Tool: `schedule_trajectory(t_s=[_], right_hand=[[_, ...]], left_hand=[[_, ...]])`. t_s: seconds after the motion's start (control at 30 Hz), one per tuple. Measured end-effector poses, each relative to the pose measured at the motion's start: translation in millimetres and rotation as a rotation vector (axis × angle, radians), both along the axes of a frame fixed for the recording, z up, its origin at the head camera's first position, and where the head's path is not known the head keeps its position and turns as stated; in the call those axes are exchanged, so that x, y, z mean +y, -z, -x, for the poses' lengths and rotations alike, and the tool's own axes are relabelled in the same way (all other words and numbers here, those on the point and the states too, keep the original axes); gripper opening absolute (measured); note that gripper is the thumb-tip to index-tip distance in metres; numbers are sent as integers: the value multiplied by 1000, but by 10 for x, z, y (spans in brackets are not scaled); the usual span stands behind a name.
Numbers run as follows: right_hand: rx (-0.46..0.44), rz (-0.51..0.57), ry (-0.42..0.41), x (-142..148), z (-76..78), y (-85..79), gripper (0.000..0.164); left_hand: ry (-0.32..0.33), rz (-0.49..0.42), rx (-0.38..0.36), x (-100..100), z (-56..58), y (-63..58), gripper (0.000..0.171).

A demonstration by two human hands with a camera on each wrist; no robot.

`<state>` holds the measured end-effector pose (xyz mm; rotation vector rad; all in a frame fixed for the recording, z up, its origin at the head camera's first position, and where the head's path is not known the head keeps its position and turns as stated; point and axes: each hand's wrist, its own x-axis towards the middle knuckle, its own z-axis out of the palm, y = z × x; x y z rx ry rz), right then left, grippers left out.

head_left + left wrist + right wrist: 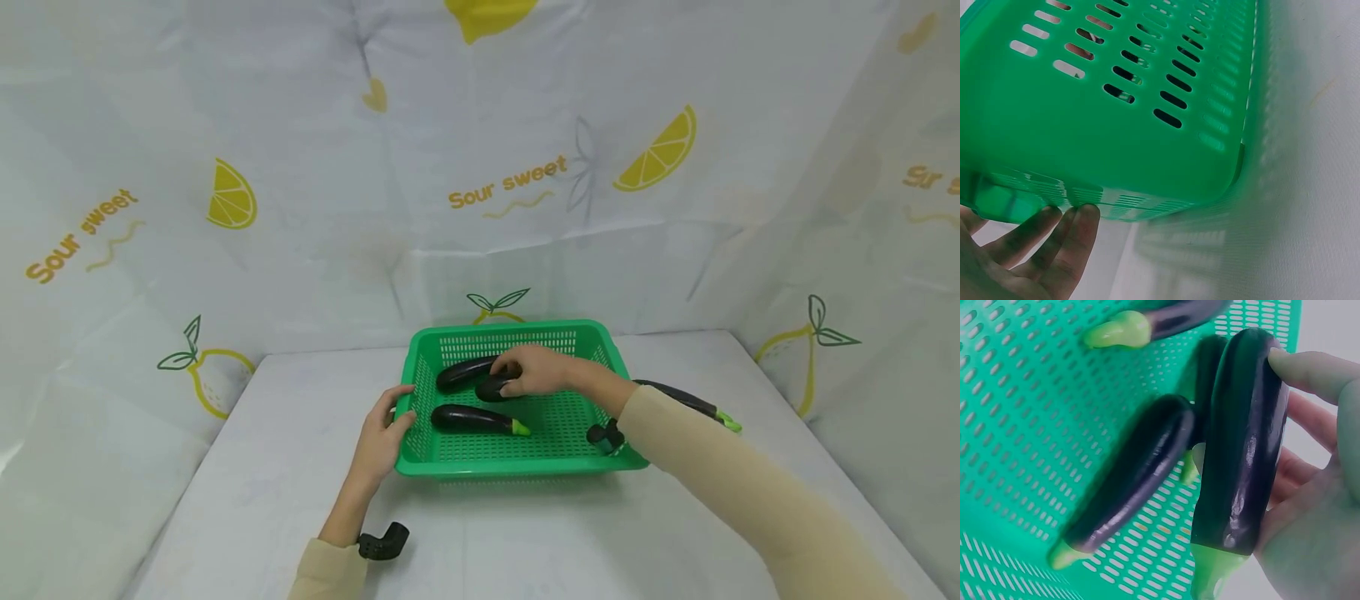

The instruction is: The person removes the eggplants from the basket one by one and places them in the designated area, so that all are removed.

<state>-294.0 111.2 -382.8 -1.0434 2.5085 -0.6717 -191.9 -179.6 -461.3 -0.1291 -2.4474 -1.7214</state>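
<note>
So we had our right hand (542,371) clamped on the gripped eggplant (1241,444), thumb pressed to one side and a fingertip peeking out on the other. Picture the green basket (517,468) as a clock, 12 farthest from us: that eggplant was within the rim, a bit toward 10 o'clock from centre. We couldn't tell if it touched the bottom, tbh. Our left hand (381,442) was hooked onto the 9 o'clock edge, thumb at the rim, fingertips close together against the outer wall. We also had the back eggplant (459,375) inside at about 10 and the front eggplant (472,419) at about 8, green cap toward 4. From our right wrist, a half-hidden eggplant (1207,375) showed behind the one we held. Out on the white table (262,467), the loose eggplant (686,400) lay near the basket's 3 o'clock side, cap toward 4.
</note>
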Motion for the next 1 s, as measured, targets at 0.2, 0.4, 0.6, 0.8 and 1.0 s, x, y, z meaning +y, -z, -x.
schedule_trajectory(t_s=[0.2,0.4,0.6,0.8,1.0], right_hand=[[-1,1,23,9,-43,-165,39],[-3,19,37,67,-123,-298,39],[30,35,51,154,-206,-422,38],[83,31,73,259,-303,-539,39],[151,39,61,371,-392,-578,38]], left_hand=[[-6,-4,-1,-6,8,-6,40],[-2,-1,-5,8,-4,-6,42],[-6,10,-3,4,-11,-8,43],[-4,0,-16,-9,10,-2,41],[-10,7,-21,-12,15,7,42]])
